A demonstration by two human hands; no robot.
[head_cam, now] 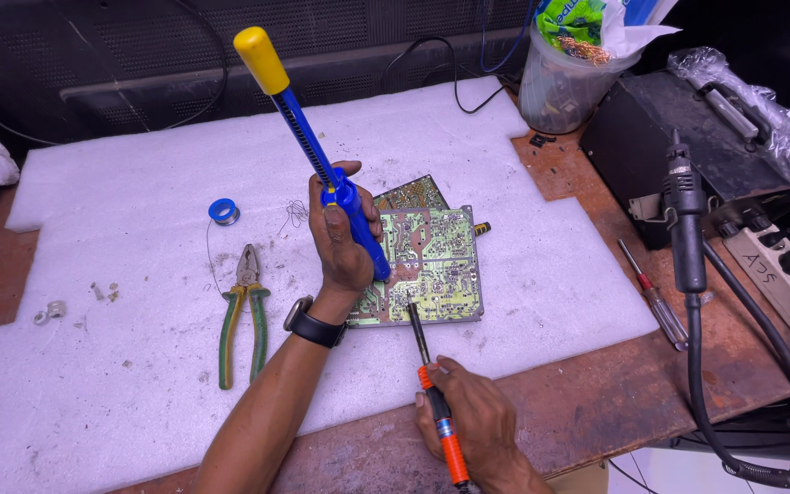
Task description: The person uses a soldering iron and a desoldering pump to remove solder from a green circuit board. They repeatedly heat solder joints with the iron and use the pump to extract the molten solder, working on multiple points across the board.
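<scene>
Light is bright and even, falling from above and slightly in front. The white foam sheet (139, 384) around the hands glows almost overexposed, with a bluish tint beyond the raised left hand (345, 233). Short soft shadows sit just under that hand and under the right hand (468, 425). The back wall past both grips is dark and murky. Focus is sharp; edges bow slightly outward.

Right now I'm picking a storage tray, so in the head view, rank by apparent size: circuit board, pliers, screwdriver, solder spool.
1. circuit board, the largest in area
2. pliers
3. screwdriver, slimmer and a bit shorter than the pliers
4. solder spool, clearly the smallest
</scene>
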